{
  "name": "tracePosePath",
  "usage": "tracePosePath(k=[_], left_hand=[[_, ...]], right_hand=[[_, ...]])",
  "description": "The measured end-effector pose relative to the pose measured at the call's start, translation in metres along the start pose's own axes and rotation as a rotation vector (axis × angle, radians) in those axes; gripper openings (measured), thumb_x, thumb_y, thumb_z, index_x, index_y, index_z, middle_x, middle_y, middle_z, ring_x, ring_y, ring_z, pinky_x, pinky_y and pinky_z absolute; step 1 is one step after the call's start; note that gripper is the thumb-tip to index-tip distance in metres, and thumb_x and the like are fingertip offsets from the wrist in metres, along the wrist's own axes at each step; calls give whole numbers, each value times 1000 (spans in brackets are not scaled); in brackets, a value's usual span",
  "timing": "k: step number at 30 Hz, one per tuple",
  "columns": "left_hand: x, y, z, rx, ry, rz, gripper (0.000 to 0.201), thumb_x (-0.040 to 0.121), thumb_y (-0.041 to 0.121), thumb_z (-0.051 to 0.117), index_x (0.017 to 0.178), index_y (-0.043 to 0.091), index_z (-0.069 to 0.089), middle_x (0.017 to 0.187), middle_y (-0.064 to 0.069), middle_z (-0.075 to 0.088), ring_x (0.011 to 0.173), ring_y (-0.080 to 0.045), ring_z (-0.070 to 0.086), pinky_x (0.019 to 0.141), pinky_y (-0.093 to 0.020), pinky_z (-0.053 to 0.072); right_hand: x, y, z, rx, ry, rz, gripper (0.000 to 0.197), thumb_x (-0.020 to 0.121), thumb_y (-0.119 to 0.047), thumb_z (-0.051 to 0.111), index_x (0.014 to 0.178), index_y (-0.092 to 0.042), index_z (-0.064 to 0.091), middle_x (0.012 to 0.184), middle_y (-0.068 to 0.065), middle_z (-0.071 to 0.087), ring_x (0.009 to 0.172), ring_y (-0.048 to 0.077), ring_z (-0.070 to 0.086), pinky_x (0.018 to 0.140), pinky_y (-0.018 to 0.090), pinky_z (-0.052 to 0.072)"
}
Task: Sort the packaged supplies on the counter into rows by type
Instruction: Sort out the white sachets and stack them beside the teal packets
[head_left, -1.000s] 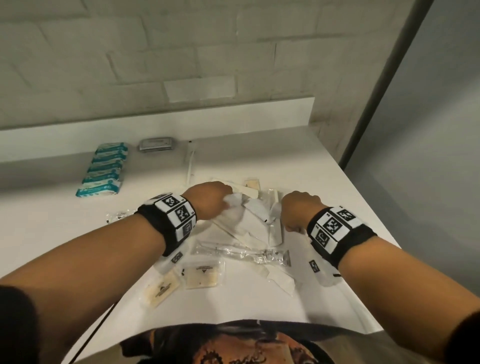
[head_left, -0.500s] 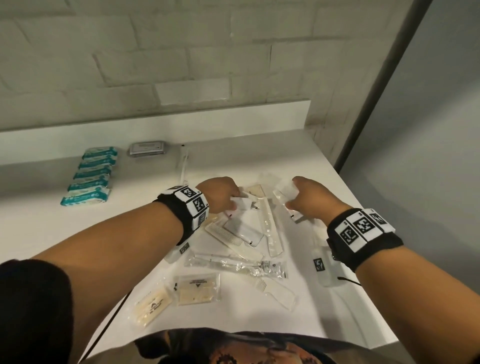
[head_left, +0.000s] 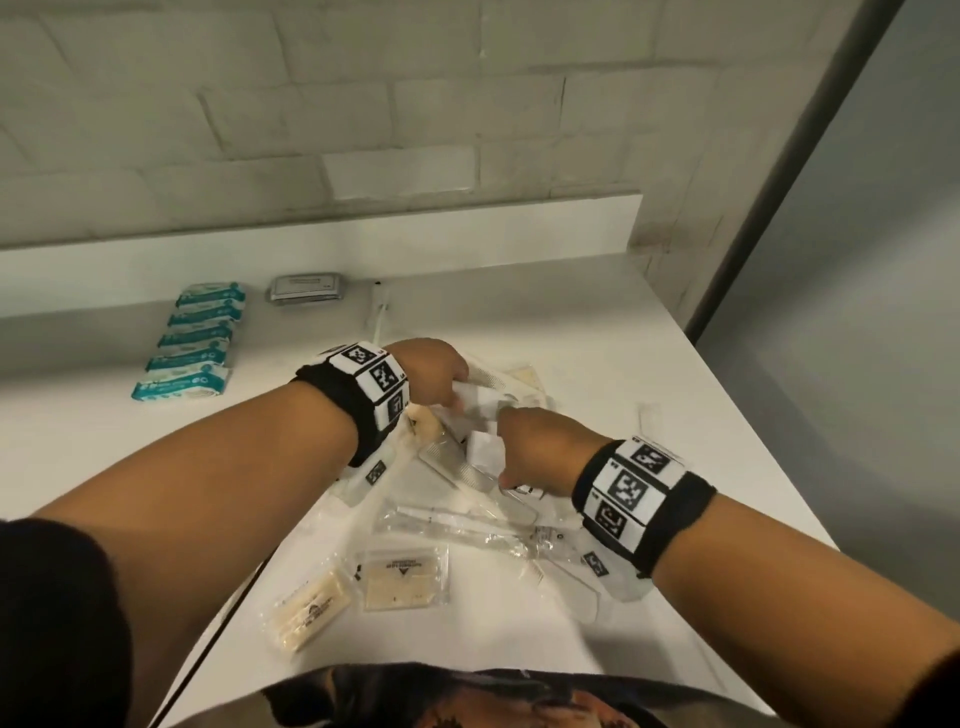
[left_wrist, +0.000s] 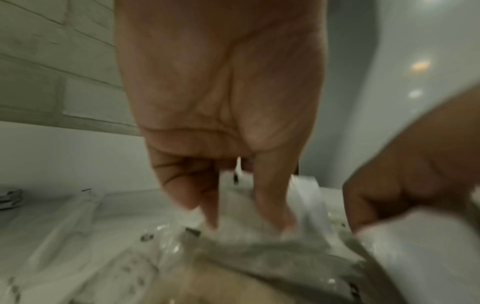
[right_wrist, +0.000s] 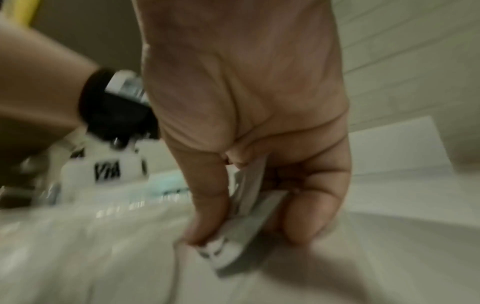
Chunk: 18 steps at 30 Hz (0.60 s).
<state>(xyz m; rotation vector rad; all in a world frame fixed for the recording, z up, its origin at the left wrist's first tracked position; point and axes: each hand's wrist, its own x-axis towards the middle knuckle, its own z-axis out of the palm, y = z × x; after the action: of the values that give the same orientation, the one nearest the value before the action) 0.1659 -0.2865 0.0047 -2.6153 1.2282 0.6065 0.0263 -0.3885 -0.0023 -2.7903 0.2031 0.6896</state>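
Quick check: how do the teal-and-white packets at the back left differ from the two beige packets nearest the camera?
The teal-and-white packets lie in a tidy row of five, side by side; the two beige packets lie loose at different angles. The teal-and-white packets have opaque printed wrappers; the beige packets sit in clear plastic with dark print. The teal-and-white packets are far from the central pile; the beige ones lie at its near edge. All rest flat on the white counter, untouched by either hand.

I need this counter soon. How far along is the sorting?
Early. Done: the teal packets stand in one row by the wall. In hand: right hand pinches a white packet; left hand grips another. Left: the mixed pile and tan packets.
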Motion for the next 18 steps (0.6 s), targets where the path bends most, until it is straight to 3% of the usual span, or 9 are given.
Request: tracePosePath(k=[3,6,8,12,16,18], left_hand=[[-1,1,-2,94,-76,14,42,80,38,70,116,19,61,110,-1,56,95,-19,55,76,-30,43],[-2,11,4,133,-53,63,63,67,36,81,121,23,52,113,-1,51,90,-19,53,71,-31,42],[-2,18,5,158,-44,71,68,68,29,81,127,21,48,118,-3,53,96,-21,56,71,-30,41],[-2,22,4,109,-96,19,67,73,24,77,133,20,47,121,-2,59,108,-23,57,76,-28,41],[-6,18,12,38,-65,-34,46,76,41,73,113,18,61,108,-4,63,94,-22,59,75,-29,46],[-11,17,17,-92,49,-88,48,73,51,72,107,18,61,100,-2,61,91,-22,59,78,-32,49]], right_hand=[[6,-2,3,-78,-29,93,51,82,-19,67,130,-10,48,122,7,55,98,24,61,65,30,45],[14,-6,2,-113,-55,131,46,82,-12,62,127,-9,52,119,8,54,89,23,59,57,28,44],[18,-7,1,-90,-101,150,51,84,-9,62,132,-6,48,112,7,62,86,22,64,52,25,44],[18,-1,1,-20,-95,123,55,85,-11,66,134,-3,42,116,9,63,83,21,60,50,23,43],[7,12,0,-23,-81,87,41,85,-15,63,124,-5,55,114,8,64,86,21,63,61,25,48],[1,22,-6,83,-70,99,40,84,-13,62,123,-9,52,107,5,63,74,19,64,57,25,51]])
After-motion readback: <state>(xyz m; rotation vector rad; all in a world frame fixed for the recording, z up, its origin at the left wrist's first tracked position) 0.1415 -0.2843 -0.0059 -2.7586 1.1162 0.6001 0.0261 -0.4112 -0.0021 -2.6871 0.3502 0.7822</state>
